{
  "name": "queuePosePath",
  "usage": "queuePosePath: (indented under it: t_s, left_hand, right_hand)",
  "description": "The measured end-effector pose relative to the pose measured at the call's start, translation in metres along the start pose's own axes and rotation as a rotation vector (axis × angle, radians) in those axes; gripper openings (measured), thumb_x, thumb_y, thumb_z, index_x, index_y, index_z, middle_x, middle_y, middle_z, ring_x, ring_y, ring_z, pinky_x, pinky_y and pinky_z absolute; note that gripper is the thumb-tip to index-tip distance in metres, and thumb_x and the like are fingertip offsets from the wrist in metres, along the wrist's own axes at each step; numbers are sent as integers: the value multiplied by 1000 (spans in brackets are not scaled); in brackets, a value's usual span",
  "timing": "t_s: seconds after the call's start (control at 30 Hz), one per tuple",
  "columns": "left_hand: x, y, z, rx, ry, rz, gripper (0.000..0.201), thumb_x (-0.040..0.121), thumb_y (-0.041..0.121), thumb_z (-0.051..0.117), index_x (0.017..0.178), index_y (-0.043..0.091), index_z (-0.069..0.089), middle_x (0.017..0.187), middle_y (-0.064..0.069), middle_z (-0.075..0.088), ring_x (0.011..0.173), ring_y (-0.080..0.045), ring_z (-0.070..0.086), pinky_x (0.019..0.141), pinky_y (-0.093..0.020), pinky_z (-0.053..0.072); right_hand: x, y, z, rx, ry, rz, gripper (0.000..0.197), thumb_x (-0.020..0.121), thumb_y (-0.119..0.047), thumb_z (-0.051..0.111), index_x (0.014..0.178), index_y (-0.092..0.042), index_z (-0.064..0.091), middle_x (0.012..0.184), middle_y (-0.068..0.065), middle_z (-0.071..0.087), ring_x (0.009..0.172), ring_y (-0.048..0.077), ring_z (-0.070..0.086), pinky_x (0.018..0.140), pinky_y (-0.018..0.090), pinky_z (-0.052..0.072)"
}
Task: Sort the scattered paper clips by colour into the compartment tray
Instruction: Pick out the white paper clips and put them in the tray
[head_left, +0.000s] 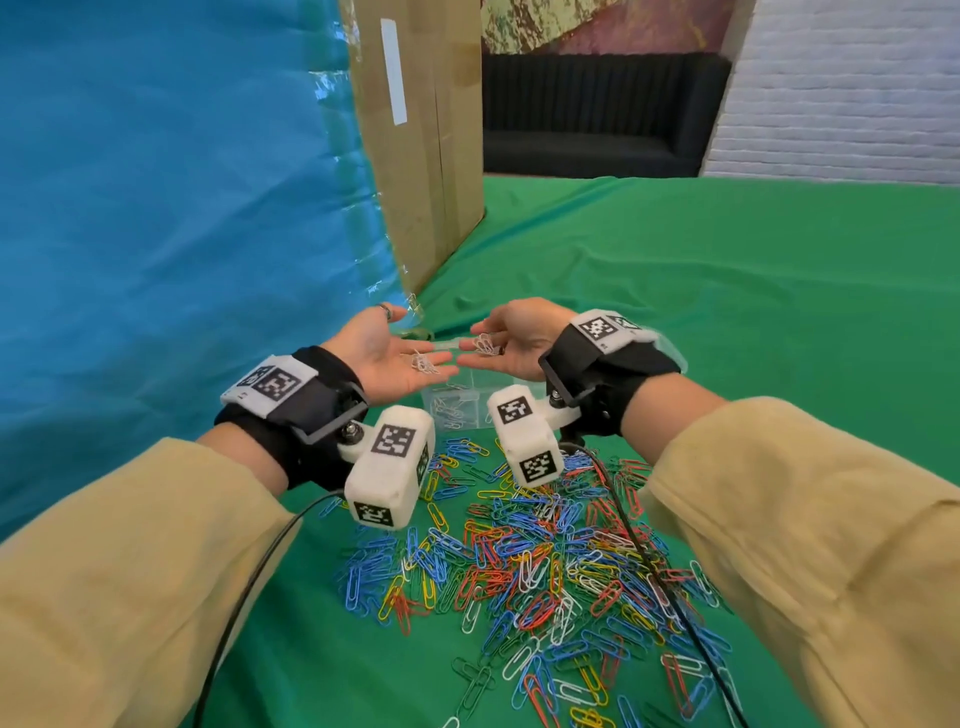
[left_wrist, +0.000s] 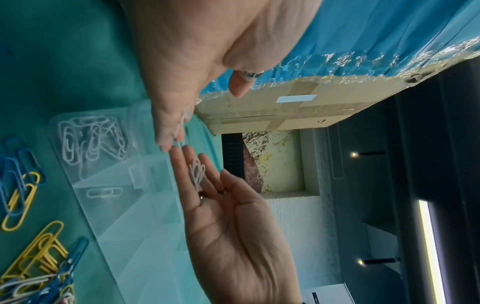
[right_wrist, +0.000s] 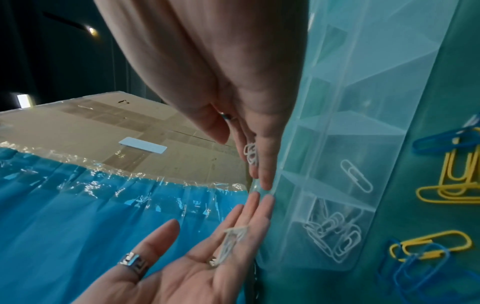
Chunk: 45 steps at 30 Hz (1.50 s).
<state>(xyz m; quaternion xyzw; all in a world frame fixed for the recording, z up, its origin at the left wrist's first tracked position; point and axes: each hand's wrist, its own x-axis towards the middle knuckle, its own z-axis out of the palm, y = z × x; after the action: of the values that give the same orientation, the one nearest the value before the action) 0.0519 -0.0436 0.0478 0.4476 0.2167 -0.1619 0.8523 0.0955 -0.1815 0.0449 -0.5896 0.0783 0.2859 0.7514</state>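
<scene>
Both hands hover palm up, fingertips nearly touching, above the clear compartment tray (head_left: 475, 387). On the flat fingers of my left hand (head_left: 410, 358) lie a few white paper clips (head_left: 425, 362). My right hand (head_left: 493, 348) likewise carries white clips (head_left: 485, 344) on straight fingers. In the left wrist view one end compartment of the tray (left_wrist: 145, 226) holds white clips (left_wrist: 88, 142), and the one beside it a single white clip (left_wrist: 103, 193). The right wrist view shows the same white clips (right_wrist: 335, 236) and the single clip (right_wrist: 355, 179). The mixed-colour pile of clips (head_left: 545, 561) lies near me on the green cloth.
A tall cardboard box (head_left: 421, 140) stands just beyond the hands, with a blue plastic sheet (head_left: 156, 208) to its left. Black cables (head_left: 249, 587) trail from the wrist cameras across the pile. Green cloth (head_left: 727, 312) stretches to the right, a black sofa (head_left: 597, 114) behind.
</scene>
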Motion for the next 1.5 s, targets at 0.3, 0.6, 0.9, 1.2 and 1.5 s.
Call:
queuePosePath:
  t_s: [0.3,0.6,0.9,1.2,1.5]
  left_hand:
    - [-4,-1,1,290,42,94,42,97,24,36,133,2,40,138,-25,38,124,-38,42,104,-40,33]
    - [-4,-17,-22,1723,26,641,16,85,18,66,101,18,71,102,3,69,90,-5,56,78,-15,36]
    - [-1,-17,-22,1694,28,661,8,81,14,70,88,17,74,84,-3,72,82,-11,62,75,-20,44]
    - [4,-19,-27,1629,40,681,7,80,16,72,86,18,74,78,1,69,74,-5,59,68,-12,42]
    - [5,-25,-41,1356,209,768,19,81,13,70,83,22,53,98,-3,52,93,-18,51,81,-27,39]
  right_hand:
    - [-10,-2,-13,-764,-83,-221,33,100,-33,36,118,-9,50,122,12,57,81,21,61,73,32,46]
    - [-3,26,-26,-2052,-131,-269,64,81,-46,66,135,-17,46,133,1,54,123,23,49,102,42,35]
    - [6,33,-29,-1937,-74,-365,26,89,-17,58,108,1,61,109,17,64,101,28,60,73,28,42]
    - [-5,3,-38,-1508,-132,-413,15,83,-26,70,89,-12,68,74,-2,66,67,7,57,70,19,46]
    - [-9,13,-10,-1357,164,-613,37,94,-39,51,105,-7,65,95,10,65,91,22,58,77,26,40]
